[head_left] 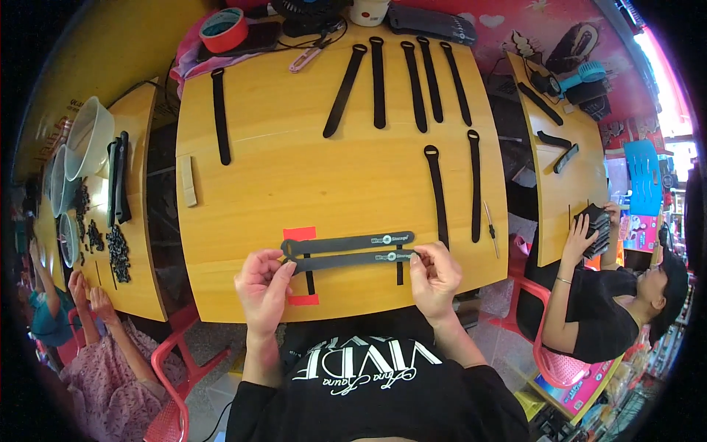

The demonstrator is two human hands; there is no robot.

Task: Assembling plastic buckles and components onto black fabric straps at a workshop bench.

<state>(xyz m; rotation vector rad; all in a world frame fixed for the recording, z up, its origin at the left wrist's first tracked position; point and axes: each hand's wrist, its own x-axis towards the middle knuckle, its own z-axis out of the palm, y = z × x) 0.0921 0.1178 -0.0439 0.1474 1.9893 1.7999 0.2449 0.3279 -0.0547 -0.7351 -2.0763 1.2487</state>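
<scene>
As hands (264, 286) (437, 278) seemingly pinch, a strap (342, 261) bridges them.

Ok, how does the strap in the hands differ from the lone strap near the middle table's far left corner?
The held strap runs side to side, pinched near its ends by the left hand and right hand; the lone strap runs roughly near to far, untouched. The held strap looks dark grey with white print; the lone strap looks black, with no print showing. Both are long and narrow.
</scene>
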